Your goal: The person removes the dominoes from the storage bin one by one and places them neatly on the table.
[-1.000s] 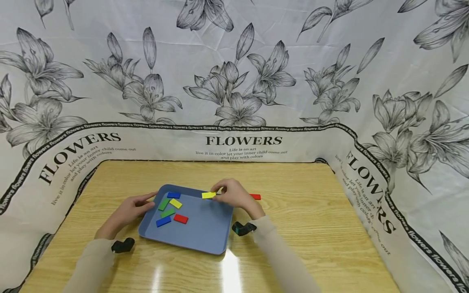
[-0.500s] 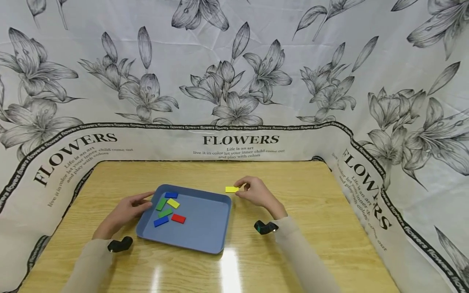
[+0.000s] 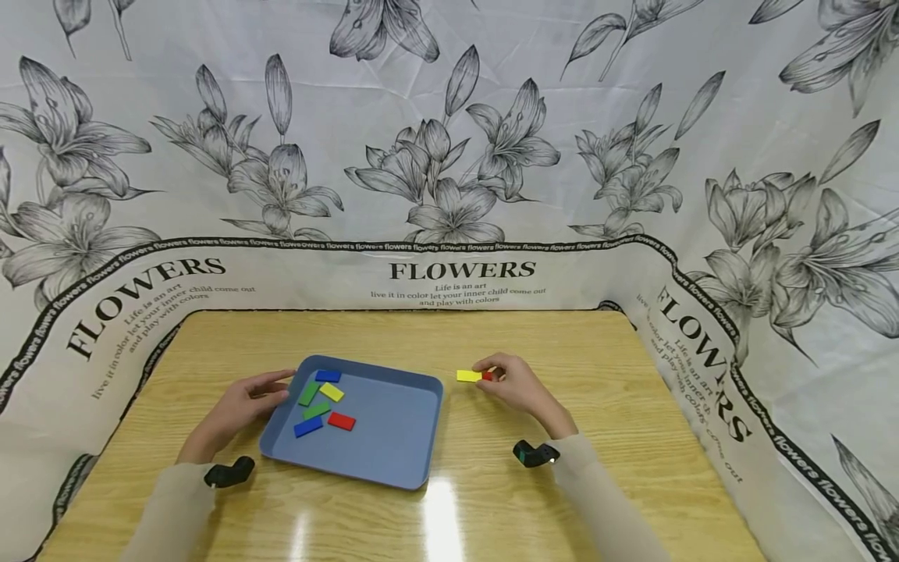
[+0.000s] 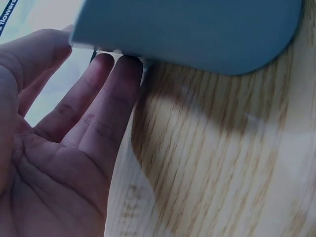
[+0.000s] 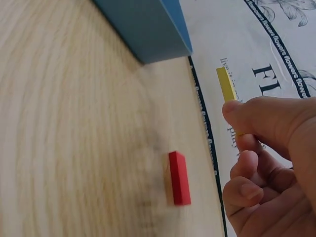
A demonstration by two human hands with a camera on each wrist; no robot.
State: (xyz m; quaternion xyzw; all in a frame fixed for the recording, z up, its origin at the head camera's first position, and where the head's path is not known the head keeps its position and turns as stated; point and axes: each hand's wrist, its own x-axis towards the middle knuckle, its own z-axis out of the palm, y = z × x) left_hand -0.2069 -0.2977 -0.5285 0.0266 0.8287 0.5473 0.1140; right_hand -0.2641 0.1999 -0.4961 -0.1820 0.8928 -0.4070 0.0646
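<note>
My right hand (image 3: 523, 390) pinches a small flat yellow block (image 3: 468, 376) between thumb and finger, to the right of the blue tray (image 3: 379, 449). In the right wrist view, a red block (image 5: 178, 178) stands on the table apart from the raised yellow block (image 5: 226, 84). From the head, the yellow block and fingers partly cover the red one. At the tray's left wall is my left hand (image 3: 235, 414), fingers nearly straight. The left wrist view shows its fingertips (image 4: 129, 64) right at the tray's lower edge.
On the left side of the tray lie two blue blocks (image 3: 327, 376), two green blocks (image 3: 317, 410), one yellow block (image 3: 332, 392) and one red block (image 3: 342, 421). A flower-printed cloth (image 3: 323, 281) hangs round the back and sides of the wooden table (image 3: 597, 367).
My right hand has carried the yellow block from over the tray to the right, out past the rim and above the red block. My left hand has stayed at the tray's left side.
</note>
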